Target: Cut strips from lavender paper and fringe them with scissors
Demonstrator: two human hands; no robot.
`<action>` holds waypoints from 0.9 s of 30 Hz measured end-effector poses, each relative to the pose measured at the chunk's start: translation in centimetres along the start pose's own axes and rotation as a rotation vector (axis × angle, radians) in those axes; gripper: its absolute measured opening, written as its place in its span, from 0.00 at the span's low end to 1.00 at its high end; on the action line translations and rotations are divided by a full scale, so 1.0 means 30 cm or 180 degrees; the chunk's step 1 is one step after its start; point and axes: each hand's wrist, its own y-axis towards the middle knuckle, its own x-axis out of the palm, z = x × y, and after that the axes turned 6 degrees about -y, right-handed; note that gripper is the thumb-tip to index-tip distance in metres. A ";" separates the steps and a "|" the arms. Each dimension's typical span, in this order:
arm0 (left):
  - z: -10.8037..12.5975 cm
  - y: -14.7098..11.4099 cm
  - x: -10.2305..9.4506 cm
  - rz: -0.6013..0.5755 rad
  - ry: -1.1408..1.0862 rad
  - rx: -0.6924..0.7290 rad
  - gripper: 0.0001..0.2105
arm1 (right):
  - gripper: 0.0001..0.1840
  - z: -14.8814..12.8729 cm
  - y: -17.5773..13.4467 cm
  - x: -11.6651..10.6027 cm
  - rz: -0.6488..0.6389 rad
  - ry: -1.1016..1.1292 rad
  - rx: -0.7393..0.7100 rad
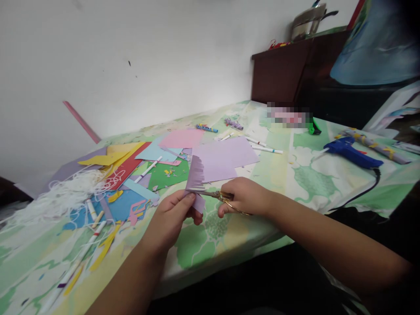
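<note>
Between thumb and fingers, my left hand (177,212) pinches a narrow strip of purple paper (196,175) near its lower end. The strip stands up from the hand, its right edge cut into a fringe of short slits. My right hand (241,197) has its fingers in the handles of small gold-handled scissors (219,195). Their blades point left and lie across the strip just above my left thumb. Behind the strip, larger lilac sheets (219,159) lie flat on the table.
White string (62,197) is heaped at the left by coloured paper and scraps, including a green sheet (172,173). Several markers (267,149) lie about. A blue glue gun (354,153) with a black cord rests at the right on the patterned tablecloth (315,183).
</note>
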 end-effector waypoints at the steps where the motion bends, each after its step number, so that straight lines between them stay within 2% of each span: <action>1: 0.000 -0.001 0.000 -0.0031 0.0002 -0.0006 0.09 | 0.26 0.000 0.000 0.000 0.0001 -0.0014 -0.0001; 20: 0.014 -0.001 0.009 -0.0036 -0.0317 -0.0034 0.09 | 0.26 0.011 0.006 0.015 0.0112 -0.0090 0.0038; 27: 0.014 0.001 0.008 0.0256 -0.0246 0.0179 0.09 | 0.26 0.015 -0.003 0.000 0.0142 -0.0037 0.0165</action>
